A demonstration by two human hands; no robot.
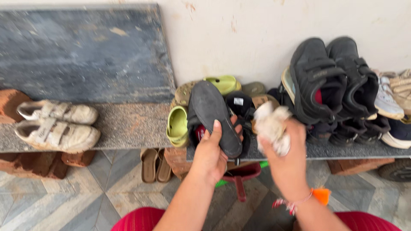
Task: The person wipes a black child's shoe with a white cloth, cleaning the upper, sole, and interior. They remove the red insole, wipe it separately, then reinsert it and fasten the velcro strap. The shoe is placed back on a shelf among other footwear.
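Currently my left hand (211, 152) gripped the black shoe (214, 115) sole-up, long axis pointing away; right hand (284, 149) clutched a rag (272, 126) just right of it.

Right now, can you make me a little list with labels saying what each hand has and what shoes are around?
left hand: holds a black shoe, sole facing up
right hand: clutches a crumpled white cloth beside the shoe
left of the hands: white shoes on a stone shelf
behind the shoe: green clogs
right: black strap shoes leaning on the wall
below shelf: tan sandals on the tiled floor
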